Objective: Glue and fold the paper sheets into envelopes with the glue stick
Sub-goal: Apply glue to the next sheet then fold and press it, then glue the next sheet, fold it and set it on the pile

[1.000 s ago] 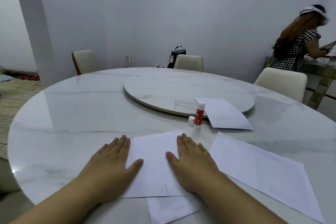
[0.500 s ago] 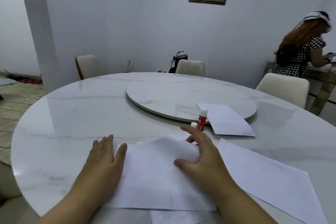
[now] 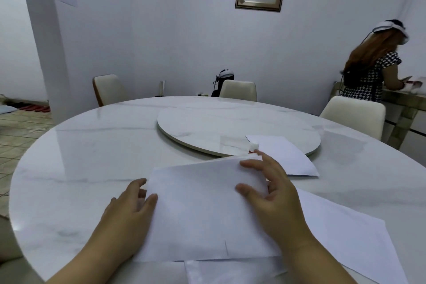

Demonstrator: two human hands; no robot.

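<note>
Holding: we see the right hand [image 3: 274, 193] pinching the far right part of the folded sheet [image 3: 202, 210], thumb on top of the paper and fingers curled behind its raised far edge
Left hand: the left hand [image 3: 129, 212] lies at the sheet's left edge, fingers relaxed and fairly straight, thumb resting on the paper; we cannot tell whether the fingertips sit under the edge or just beside it
Folded sheet: near the table's front edge, its far edge tilted up off the marble, a short pencil-like mark near its front right
Under it: we make out another sheet [image 3: 230, 271] poking out at the front, partly covered
Right of it: a large flat sheet [image 3: 345, 235] lies on the table, running under our right wrist
Glue stick: only the white top of the glue stick [image 3: 254, 146] shows, upright just beyond the right fingertips, the rest hidden behind the raised paper
Far sheet: a sheet [image 3: 285, 157] lies half on the turntable [image 3: 207, 131], half on the round marble table [image 3: 92, 157], just right of the glue stick
Room: pale chairs around the table, a framed picture on the wall, a person standing at a counter far right
</note>
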